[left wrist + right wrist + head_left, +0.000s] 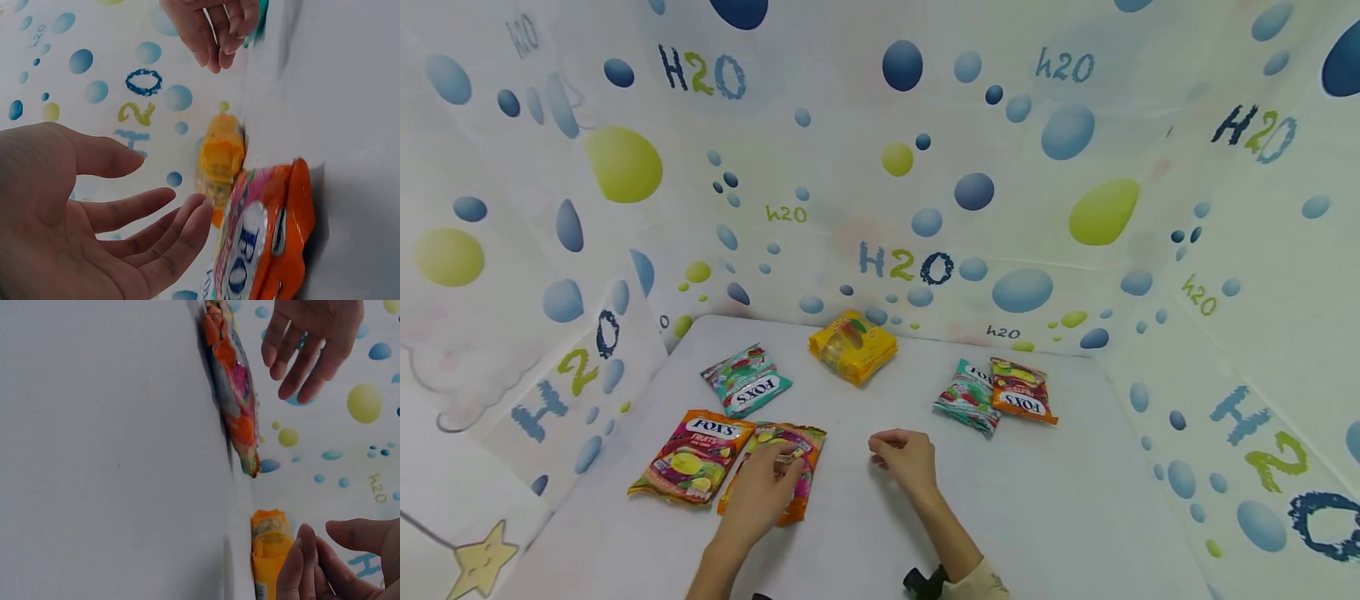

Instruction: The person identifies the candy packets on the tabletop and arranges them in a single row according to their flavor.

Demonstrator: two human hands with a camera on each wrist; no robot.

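Note:
My left hand hovers over an orange-and-pink candy bag, thumb and fingers apart with nothing between them; in the left wrist view the bag lies just beyond the fingertips. Beside it on the left is a larger Fox's Fruits candy bag. My right hand is held over the white table, right of that bag, its fingers loosely bent and holding nothing. In the right wrist view, a gap shows between the right thumb and fingers.
A green Fox's bag lies at the back left, and a yellow packet at the back middle. At the right, a second green bag touches a small orange Fox's bag. Printed white sheets enclose the table's back and sides.

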